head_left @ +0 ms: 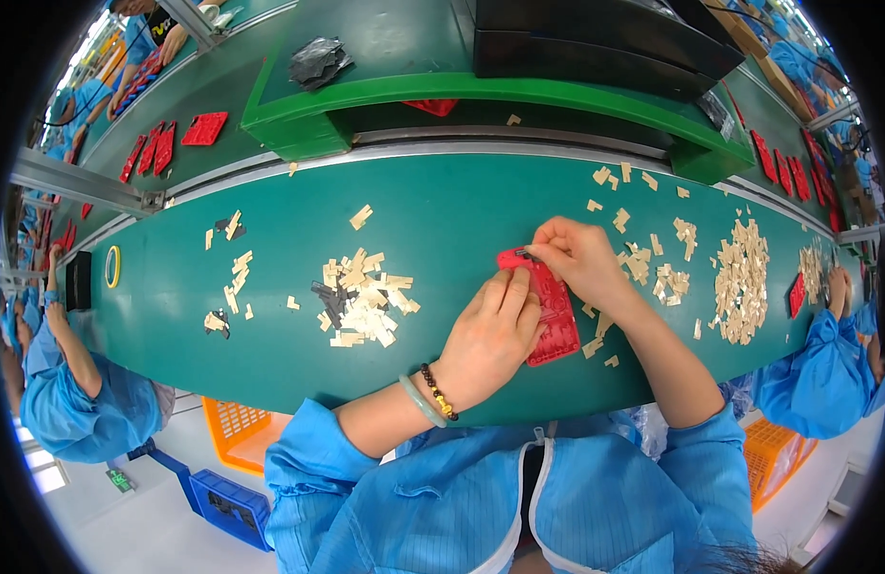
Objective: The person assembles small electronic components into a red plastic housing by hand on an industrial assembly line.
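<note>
A red moulded plastic housing [557,330], roughly rectangular, lies at a slant on the green worktop in front of me. My left hand [490,330], wearing a bead bracelet and a pale green bangle, presses on its left side with closed fingers. At the housing's top end my right hand [581,260] pinches a small dark piece [522,253] against the red plastic; its exact kind is hidden by the fingers. To the left of my hands is a pile of small cream-coloured cut pieces [371,311] with some dark grey ones [335,304] among them.
More cream pieces [741,282] are heaped at the right. A green shelf [385,91] spans the back, bearing a black box [596,48] and a dark stack [318,62]. Red housings [205,128] lie on the conveyor beyond. Co-workers sit at both sides. A yellow tape ring [112,267] lies far left.
</note>
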Tool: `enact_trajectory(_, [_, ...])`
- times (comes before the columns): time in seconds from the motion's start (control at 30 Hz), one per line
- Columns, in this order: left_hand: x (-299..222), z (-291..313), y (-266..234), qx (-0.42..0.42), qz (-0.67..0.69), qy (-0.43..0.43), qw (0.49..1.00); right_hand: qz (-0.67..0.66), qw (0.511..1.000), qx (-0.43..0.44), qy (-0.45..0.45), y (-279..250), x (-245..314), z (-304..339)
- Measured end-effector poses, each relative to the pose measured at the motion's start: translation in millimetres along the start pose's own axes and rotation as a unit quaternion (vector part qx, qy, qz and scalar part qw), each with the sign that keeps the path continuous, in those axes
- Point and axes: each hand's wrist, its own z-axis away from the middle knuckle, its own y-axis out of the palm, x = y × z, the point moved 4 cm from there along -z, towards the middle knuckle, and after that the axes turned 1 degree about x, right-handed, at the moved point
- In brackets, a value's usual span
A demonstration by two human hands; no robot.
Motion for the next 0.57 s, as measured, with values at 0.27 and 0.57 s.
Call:
enact_trajectory(0.27, [0.5, 0.5, 2.4, 0.004, 0.008, 0.005, 1.000, -0.024, 1.000, 0.006, 0.002, -3.1, -5.7, -4.0])
enact_trajectory(0.57, [2.4, 2.7, 3.0, 0.002, 0.012, -0.013, 1.000, -0.018, 1.000, 0.015, -0.002, 3.1, 2.4, -5.2])
